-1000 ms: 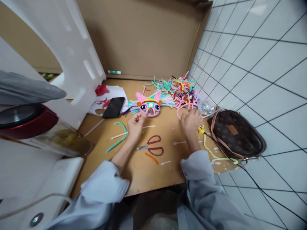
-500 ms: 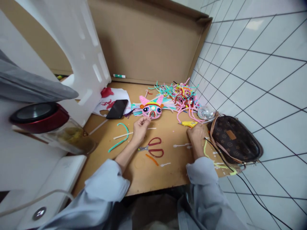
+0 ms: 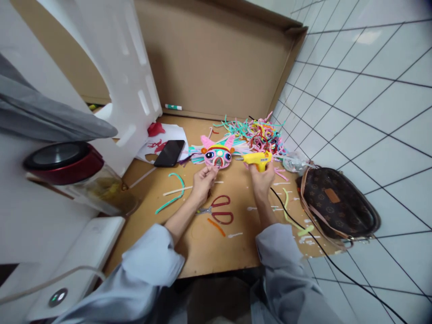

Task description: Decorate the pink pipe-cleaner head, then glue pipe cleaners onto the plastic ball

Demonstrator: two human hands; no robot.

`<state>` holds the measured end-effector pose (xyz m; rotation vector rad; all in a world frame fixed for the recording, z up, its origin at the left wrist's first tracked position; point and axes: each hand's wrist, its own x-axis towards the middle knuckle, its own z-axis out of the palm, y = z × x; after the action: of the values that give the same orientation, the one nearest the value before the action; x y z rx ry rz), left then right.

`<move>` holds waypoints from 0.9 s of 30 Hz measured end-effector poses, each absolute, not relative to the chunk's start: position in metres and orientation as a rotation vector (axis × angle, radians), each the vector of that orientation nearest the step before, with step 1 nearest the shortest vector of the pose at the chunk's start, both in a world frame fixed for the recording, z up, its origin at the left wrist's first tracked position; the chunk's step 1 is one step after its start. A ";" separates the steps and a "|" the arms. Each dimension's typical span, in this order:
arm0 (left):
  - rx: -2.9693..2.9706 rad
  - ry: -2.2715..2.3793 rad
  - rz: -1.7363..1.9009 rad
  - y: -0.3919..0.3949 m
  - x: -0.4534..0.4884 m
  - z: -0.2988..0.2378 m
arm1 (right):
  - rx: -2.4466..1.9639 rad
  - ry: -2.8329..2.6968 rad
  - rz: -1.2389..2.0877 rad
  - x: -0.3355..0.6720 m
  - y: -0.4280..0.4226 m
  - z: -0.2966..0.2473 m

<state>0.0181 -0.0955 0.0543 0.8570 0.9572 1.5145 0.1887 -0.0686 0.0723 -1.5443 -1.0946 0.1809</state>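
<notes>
Right grip [image 3: 262,177] clasps the glue gun [image 3: 258,159], nozzle [image 3: 239,158] toward the pink face [image 3: 218,154]; left grip [image 3: 203,182] — pinched, contents unclear — is at the face's lower edge, beyond the scissors [image 3: 222,218] on the surface [image 3: 229,254].

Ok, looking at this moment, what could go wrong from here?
The right hand aims the yellow glue gun toward the colorful face. The left hand is pinched at its lower edge, so the nozzle, if hot, could burn it. The black cord crosses a yellow-green strip and might drag it.
</notes>
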 end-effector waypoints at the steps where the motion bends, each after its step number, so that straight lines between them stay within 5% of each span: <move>1: 0.852 0.957 1.515 -0.095 0.018 0.054 | -1.537 -1.111 0.154 0.185 -0.068 0.073; 27: 0.940 1.036 1.515 -0.100 0.021 0.050 | -1.684 -1.337 -0.054 0.192 -0.090 0.053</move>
<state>0.0212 -0.1001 0.0505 0.9403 1.0361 1.5147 0.1917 -0.0896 0.0534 -1.6840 -1.3370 -0.0536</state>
